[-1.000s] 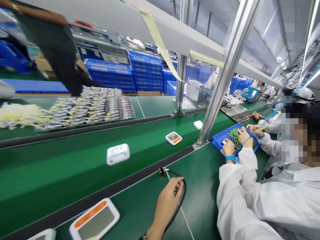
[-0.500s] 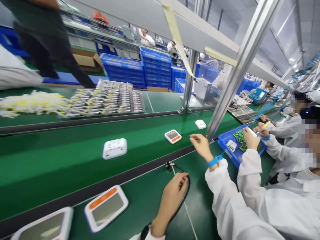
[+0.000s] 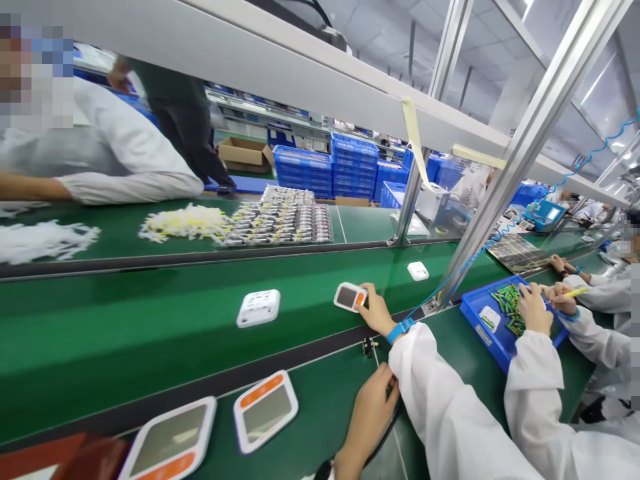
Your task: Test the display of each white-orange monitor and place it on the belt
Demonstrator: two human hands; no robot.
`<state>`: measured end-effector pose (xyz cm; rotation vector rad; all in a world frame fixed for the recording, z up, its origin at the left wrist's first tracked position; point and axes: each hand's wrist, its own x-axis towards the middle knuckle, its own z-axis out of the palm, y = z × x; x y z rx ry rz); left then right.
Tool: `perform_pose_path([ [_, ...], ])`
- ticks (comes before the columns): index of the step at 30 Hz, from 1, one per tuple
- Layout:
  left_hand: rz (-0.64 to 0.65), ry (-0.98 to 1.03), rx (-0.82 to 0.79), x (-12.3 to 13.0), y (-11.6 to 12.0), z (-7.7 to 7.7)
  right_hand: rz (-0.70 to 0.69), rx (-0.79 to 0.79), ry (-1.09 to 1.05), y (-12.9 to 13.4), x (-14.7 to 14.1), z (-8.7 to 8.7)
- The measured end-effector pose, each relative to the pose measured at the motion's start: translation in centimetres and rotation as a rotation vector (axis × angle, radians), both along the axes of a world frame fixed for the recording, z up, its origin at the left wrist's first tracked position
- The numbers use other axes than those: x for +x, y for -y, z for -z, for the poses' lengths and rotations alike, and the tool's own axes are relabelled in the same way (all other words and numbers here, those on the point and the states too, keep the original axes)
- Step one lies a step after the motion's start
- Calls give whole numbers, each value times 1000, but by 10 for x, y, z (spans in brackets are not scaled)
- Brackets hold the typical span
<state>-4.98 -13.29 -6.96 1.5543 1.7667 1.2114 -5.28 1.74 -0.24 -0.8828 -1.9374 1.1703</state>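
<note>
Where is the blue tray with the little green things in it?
The blue tray sits on the green table at the right of the head view, just right of the slanted metal post, under a co-worker's hand.

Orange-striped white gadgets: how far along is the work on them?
Seemingly done: a white unit lies on the belt. In hand: the wearer's right hand rests on a black cable, and a co-worker's hand grips an orange-striped unit on the belt. Left: two display units lie face up on the near bench.
</note>
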Motion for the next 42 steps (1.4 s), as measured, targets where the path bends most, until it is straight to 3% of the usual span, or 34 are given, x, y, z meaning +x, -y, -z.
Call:
perform_pose_path([
  [4,-11,-17,8,0,0,0,-115,-114,38,-6,-29,26],
  [7,-1,-25,-5,-1,1,-3,-98,-169,21,-7,-26,30],
  [11,52,1,3,-2,2,-6,-107,-415,-140,6,-2,17],
  [13,54,6,8,-2,2,-6,-153,-590,-287,16,12,3],
  [15,46,3,11,-2,1,-4,-208,-669,-385,27,28,-14],
  [20,45,0,24,-1,1,0,-237,-641,-449,49,62,-52],
  [27,49,-17,-4,-1,1,-3,-243,-468,-422,68,87,-79],
  [34,53,-41,-1,-2,3,-3,-302,-435,-447,77,96,-91],
  [42,51,-40,16,-1,2,1,-259,-443,-460,79,99,-93],
])
